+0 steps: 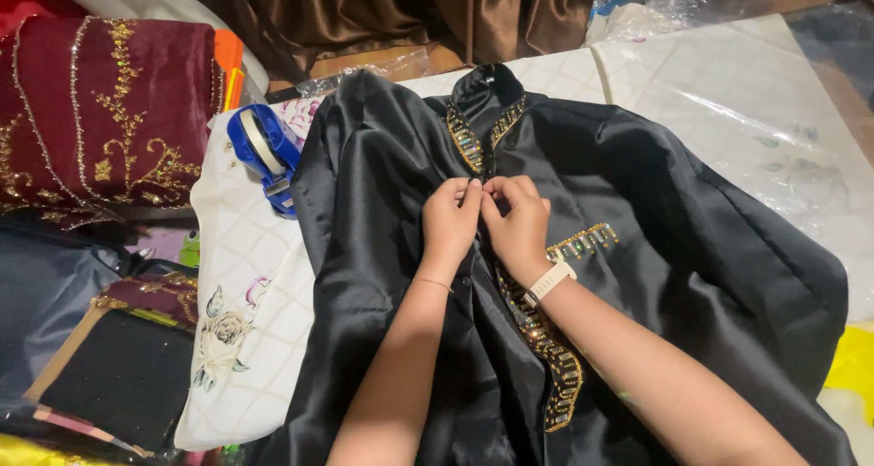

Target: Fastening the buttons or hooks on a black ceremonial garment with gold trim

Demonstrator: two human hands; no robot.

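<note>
Shirt: a black satin shirt (637,248) lies spread face up across the middle of the counter (728,84), collar at the far end, hem toward the near edge.
Trim: a gold beaded trim (555,357) runs down the front opening and along the collar, with 1 short strip on the chest pocket to the right.
Left hand: the left hand (451,222) rests on the shirt front just below the collar, fingertips pinched on the fabric at the opening.
Right hand: the right hand (517,222) sits just beside the left hand, touching it, fingers also pinched on the fabric at the same spot; a white watch (549,282) is on its wrist.
Tape dispenser: a blue tape dispenser (264,152) lies on the counter to the left of the shirt, near its shoulder.
Red cloth: a dark red cloth (100,111) with gold embroidery sits at the far left.
Counter cover: a white floral sheet (241,311) lies under the shirt.
</note>
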